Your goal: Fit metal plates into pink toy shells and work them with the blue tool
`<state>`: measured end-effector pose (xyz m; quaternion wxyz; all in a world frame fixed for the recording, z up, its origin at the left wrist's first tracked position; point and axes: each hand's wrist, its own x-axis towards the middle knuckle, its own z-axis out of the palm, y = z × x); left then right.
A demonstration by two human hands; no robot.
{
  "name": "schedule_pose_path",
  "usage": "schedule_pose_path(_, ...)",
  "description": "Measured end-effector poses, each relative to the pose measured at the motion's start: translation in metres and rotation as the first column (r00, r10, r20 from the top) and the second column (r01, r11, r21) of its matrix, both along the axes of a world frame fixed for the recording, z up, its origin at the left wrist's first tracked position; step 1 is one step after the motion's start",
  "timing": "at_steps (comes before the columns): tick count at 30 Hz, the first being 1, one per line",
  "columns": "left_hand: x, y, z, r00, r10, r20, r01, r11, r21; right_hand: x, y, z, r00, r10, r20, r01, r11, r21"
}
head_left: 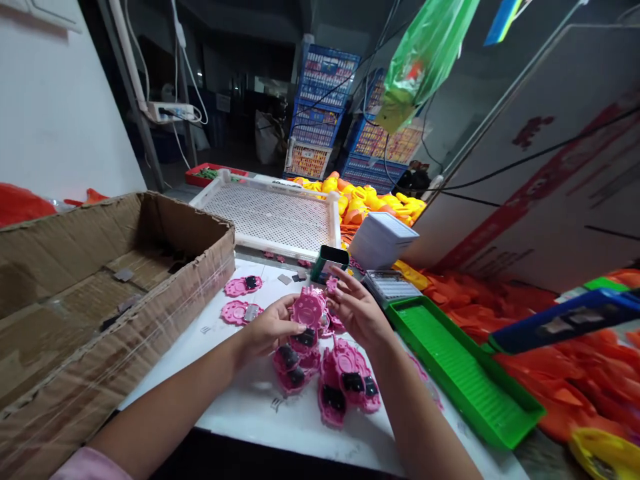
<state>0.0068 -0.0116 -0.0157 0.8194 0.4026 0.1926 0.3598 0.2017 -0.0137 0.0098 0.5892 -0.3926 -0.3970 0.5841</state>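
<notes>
From where I stand this is a workshop, a small factory floor by the look of it — plastic parts lie about in bulk. Towards the dim back, blue crates [320,115] packed with small coloured items rise in stacks. Yellow and orange parts [367,198] are heaped beyond a white mesh tray [280,215], and loose red-orange pieces [583,373] spread along the right. A white worktable [235,408] carries many similar pink plastic pieces [307,310], near an open cardboard box [150,328] — and a power strip [171,112] sits up by a post [150,133].

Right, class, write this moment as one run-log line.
left hand: holds pink part | right hand: holds small pink piece | nearby: cardboard box, green tray
</notes>
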Motion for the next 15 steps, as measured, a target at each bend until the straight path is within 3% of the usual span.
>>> schedule_pose_path(3, 0.004, -0.001, -0.004, 0.998, 0.001, -0.056, -0.001, 1.000, -0.004, 0.006, -0.013, -0.015, 0.997, 0.008, -0.080, -0.011, 0.999, -0.039)
schedule_pose_path(8, 0.008, -0.005, -0.006, 0.974, 0.091, -0.210, -0.090, 0.996, 0.012, 0.002, -0.010, -0.036, 0.989, -0.118, 0.085, 0.114, 0.992, 0.058)
schedule_pose_path(12, 0.010, -0.009, -0.007, 0.943, 0.152, -0.297, -0.140, 0.988, 0.062, -0.005, -0.015, -0.040, 0.953, -0.164, 0.255, 0.091, 0.957, 0.276)
schedule_pose_path(15, 0.010, -0.012, -0.008, 0.923, 0.177, -0.342, -0.159, 0.984, 0.081, -0.010, -0.022, -0.038, 0.868, -0.330, 0.372, 0.103, 0.852, 0.514)
